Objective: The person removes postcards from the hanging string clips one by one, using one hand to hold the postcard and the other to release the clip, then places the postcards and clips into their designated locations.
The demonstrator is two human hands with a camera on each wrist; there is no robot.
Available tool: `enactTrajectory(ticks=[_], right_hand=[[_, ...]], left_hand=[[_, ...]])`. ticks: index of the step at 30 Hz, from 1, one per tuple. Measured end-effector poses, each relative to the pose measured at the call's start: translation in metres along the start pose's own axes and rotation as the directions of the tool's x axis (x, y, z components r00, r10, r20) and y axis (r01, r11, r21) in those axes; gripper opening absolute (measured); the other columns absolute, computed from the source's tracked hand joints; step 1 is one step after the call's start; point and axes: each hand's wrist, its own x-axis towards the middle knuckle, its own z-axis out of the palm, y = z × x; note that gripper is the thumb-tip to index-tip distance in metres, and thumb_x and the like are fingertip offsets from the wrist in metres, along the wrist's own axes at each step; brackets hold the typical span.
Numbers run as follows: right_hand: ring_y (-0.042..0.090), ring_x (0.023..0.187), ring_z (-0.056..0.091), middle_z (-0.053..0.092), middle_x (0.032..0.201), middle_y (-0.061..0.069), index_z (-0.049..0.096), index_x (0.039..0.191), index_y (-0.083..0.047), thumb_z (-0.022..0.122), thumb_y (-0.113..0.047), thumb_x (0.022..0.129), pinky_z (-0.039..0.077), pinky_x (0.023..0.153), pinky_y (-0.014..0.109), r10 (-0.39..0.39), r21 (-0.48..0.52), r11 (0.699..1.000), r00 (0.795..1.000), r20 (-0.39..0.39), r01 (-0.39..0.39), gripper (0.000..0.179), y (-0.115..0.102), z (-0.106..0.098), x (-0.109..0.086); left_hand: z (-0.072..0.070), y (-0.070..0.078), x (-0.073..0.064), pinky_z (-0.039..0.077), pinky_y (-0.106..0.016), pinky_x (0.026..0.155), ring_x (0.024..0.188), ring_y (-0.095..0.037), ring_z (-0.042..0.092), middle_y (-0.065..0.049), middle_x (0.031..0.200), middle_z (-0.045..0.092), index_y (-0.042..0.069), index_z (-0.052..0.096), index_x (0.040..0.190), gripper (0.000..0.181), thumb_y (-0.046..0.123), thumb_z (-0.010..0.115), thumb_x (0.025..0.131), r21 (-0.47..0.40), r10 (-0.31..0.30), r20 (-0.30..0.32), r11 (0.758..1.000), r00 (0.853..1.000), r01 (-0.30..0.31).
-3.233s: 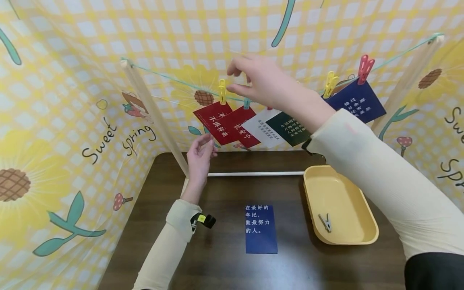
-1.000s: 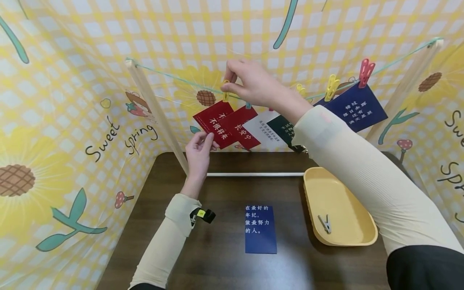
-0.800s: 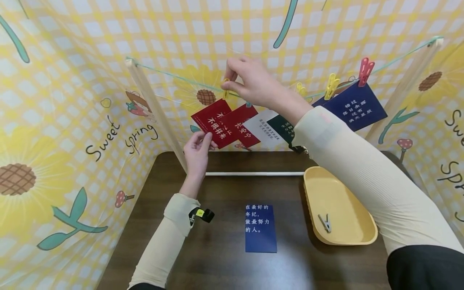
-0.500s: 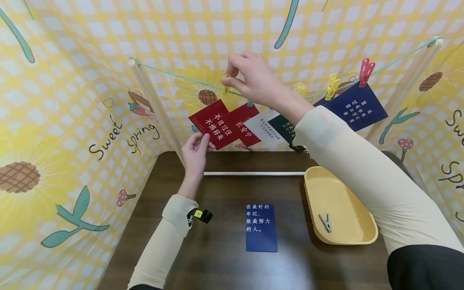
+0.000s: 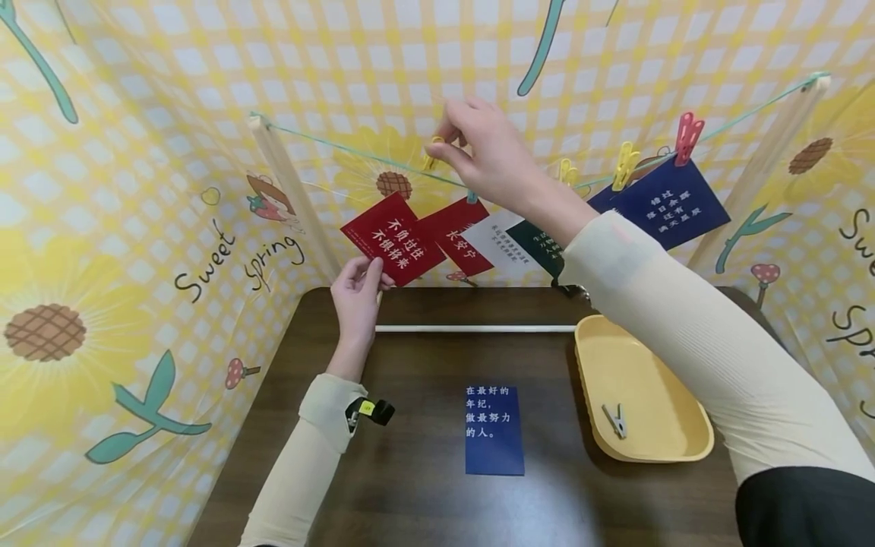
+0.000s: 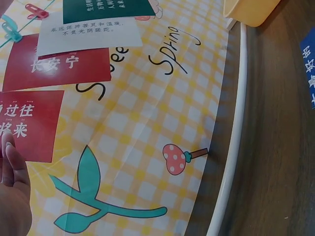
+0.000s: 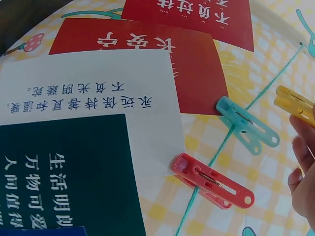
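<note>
In the head view my left hand (image 5: 355, 304) pinches the lower left corner of a red card (image 5: 393, 239) with white lettering. The card's top edge hangs below the green string (image 5: 335, 144), with no clip on it. Higher up, my right hand (image 5: 492, 156) pinches a yellow clothespin (image 7: 295, 104) between thumb and fingers, close to the string. Beside the held card hang a second red card (image 5: 466, 247), a white card (image 5: 502, 241) and a dark green card (image 5: 536, 245). A teal clothespin (image 7: 248, 125) and a red clothespin (image 7: 214, 182) sit on the string.
Wooden posts (image 5: 280, 175) carry the string at both ends. A blue card (image 5: 494, 456) lies on the dark table. The yellow tray (image 5: 656, 380) holds a grey clothespin (image 5: 615, 422). Another blue card (image 5: 683, 205) hangs at right under a red clip (image 5: 688, 138).
The yellow clothespin has come off the red card, now in my right hand. My left hand, first beside the card, has taken its corner and drawn it left and down from the string.
</note>
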Motion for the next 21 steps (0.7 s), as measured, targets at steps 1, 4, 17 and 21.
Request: enactTrajectory(ticks=[1, 4, 17, 21], right_hand=[[0.027, 0.100, 0.057, 0.067, 0.102, 0.012, 0.060, 0.101, 0.000, 0.067, -0.020, 0.103, 0.047, 0.090, 0.034, -0.004, 0.007, 1.000, 1.000, -0.009, 0.004, 0.021, 0.000, -0.001, -0.002], [0.029, 0.096, 0.057, 0.067, 0.102, 0.014, 0.059, 0.100, 0.001, 0.066, -0.018, 0.103, 0.047, 0.085, 0.033, -0.006, 0.037, 0.999, 0.999, -0.034, 0.008, 0.020, 0.000, -0.003, -0.008], [0.029, 0.078, 0.049, 0.064, 0.092, 0.015, 0.059, 0.097, 0.003, 0.072, -0.012, 0.099, 0.036, 0.071, 0.033, -0.062, -0.009, 0.998, 0.994, -0.087, 0.062, 0.020, 0.005, -0.022, -0.054], [0.030, 0.076, 0.051, 0.063, 0.087, 0.016, 0.060, 0.095, 0.001, 0.076, -0.010, 0.096, 0.039, 0.070, 0.035, -0.101, -0.018, 0.995, 0.990, -0.102, 0.100, 0.020, 0.009, -0.023, -0.073]], left_hand=[[-0.001, 0.000, 0.000, 0.056, -0.022, 0.062, 0.062, -0.011, 0.065, -0.004, 0.084, 0.068, -0.002, 0.066, 0.098, 0.006, 0.003, 0.065, 0.102, -0.003, -0.001, -0.006, 1.000, 1.000, 0.001], [-0.004, 0.000, -0.001, 0.056, -0.021, 0.062, 0.062, -0.011, 0.065, -0.003, 0.083, 0.068, 0.004, 0.067, 0.095, 0.007, 0.002, 0.065, 0.102, -0.006, 0.000, -0.019, 1.000, 1.000, -0.001], [-0.008, 0.003, -0.018, 0.056, -0.021, 0.063, 0.062, -0.011, 0.065, -0.004, 0.080, 0.066, -0.001, 0.065, 0.097, 0.008, 0.004, 0.064, 0.103, 0.024, -0.019, -0.011, 1.000, 1.000, 0.020], [-0.009, 0.006, -0.027, 0.056, -0.022, 0.062, 0.063, -0.011, 0.065, -0.004, 0.081, 0.066, -0.011, 0.062, 0.101, 0.015, 0.004, 0.065, 0.103, 0.056, -0.023, 0.004, 0.998, 1.000, 0.022]])
